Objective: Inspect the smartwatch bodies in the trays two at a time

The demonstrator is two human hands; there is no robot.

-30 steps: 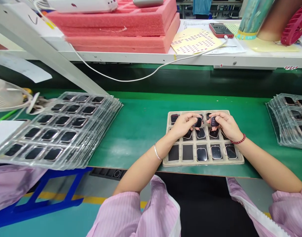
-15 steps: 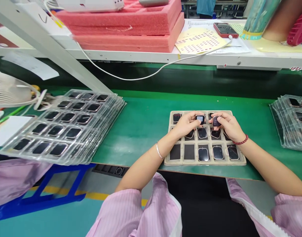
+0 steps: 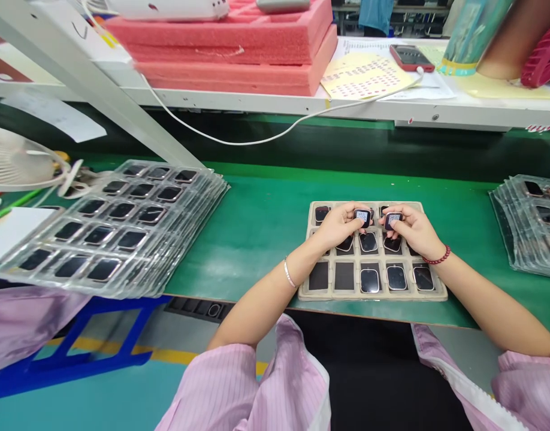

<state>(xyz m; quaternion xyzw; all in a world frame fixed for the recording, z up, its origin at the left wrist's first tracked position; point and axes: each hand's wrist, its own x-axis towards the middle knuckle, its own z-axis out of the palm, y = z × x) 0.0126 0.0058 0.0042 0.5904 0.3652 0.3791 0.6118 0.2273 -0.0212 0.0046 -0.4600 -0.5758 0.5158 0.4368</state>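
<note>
My left hand (image 3: 344, 224) is closed on a smartwatch (image 3: 362, 216) with a lit screen, its thumb lying on the lower edge of the display. A second smartwatch (image 3: 393, 220), also lit, is gripped by my right hand (image 3: 414, 230), thumb across its front. Neither watch has a strap that I can see. Both are held just above the back rows of a beige compartment tray (image 3: 305, 292). Dark-screened watches fill several cells, among them a front-row watch (image 3: 369, 280). Two cells at the front left show only dark pads. My hands cover part of the back rows.
A stack of clear plastic trays (image 3: 167, 257) with watches stands to the left, another tray stack (image 3: 511, 230) at the right edge. Behind runs a white shelf (image 3: 257, 102) with red foam trays (image 3: 230, 78) and a phone (image 3: 411, 57). A white cable (image 3: 239, 143) droops from it. A fan (image 3: 18, 158) is far left.
The screen of the watch in my right hand has gone from dark to lit with a pale pattern. My left hand keeps its watch, with little movement.
</note>
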